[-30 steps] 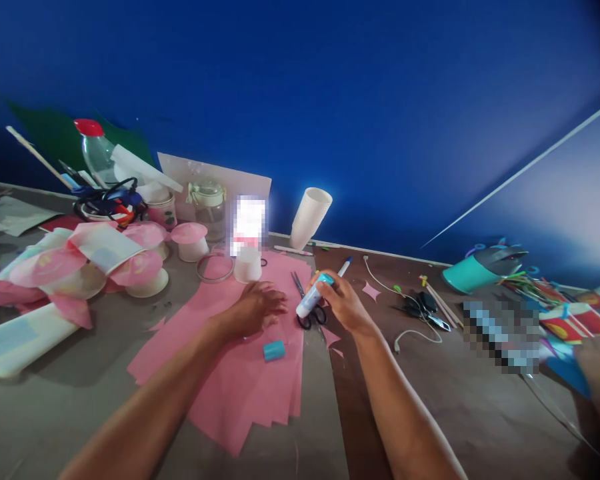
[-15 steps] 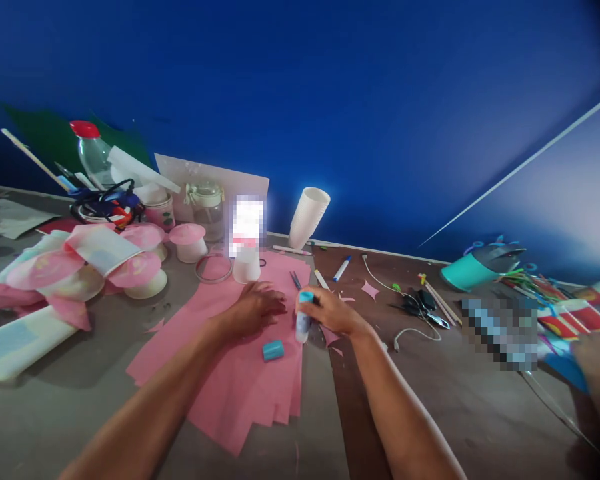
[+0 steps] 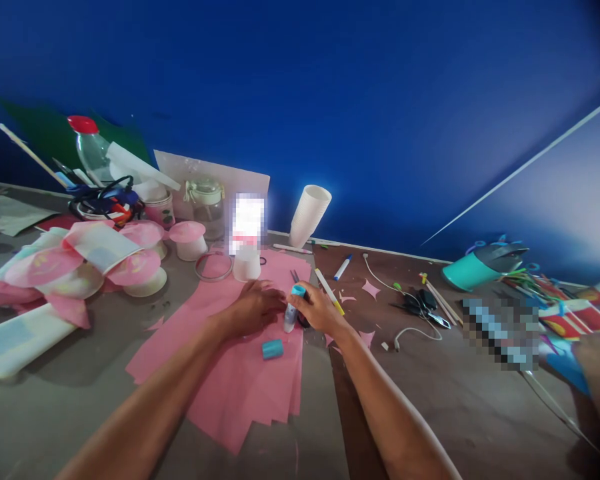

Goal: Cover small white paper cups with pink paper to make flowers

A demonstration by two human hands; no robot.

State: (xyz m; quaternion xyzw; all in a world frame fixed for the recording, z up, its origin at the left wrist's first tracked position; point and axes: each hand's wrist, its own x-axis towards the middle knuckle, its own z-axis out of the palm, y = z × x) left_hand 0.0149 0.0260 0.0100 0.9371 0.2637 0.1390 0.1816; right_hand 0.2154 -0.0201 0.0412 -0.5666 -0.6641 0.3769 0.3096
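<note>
My right hand grips a glue stick, blue end up and pale end pointing down over the pink paper sheets. Palm down on those sheets lies my left hand, fingers stretched toward the glue stick; whether it holds something under it is hidden. The blue glue cap rests on the paper in front of both hands. A white paper cup stands upside down just beyond my left hand. Scissors lie partly hidden behind my right hand.
Pink-topped cups crowd the left side. A slanted stack of white cups leans at the wall. Markers, pink scraps, a white cable and a teal cup lie to the right. Another person's hand is at the far right.
My right hand has moved the glue stick slightly left, closer to my left hand. More of the yellow-tipped marker and the pink scraps beside it shows. My left hand has barely moved.
</note>
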